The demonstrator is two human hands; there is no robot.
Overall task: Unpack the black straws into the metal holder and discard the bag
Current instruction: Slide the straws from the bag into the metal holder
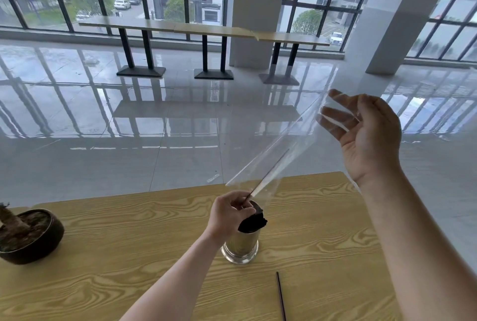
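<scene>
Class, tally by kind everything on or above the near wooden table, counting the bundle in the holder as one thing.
metal holder: 1
straw bundle: 1
straw inside bag: 1
loose straw on table: 1
clear bag: 1
potted plant: 1
Total: 6

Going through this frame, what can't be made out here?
Head view:
Black straws in the metal holder: count unreadable, one dark mass, partly behind the left hand.
Loose straw on the table: near end cut by the bottom edge.
Clear bag: glare hides whether anything besides one thin straw remains.
Right hand: whether it pinches the bag, film covers its fingers.
Potted plant: cut by the left edge.
</scene>
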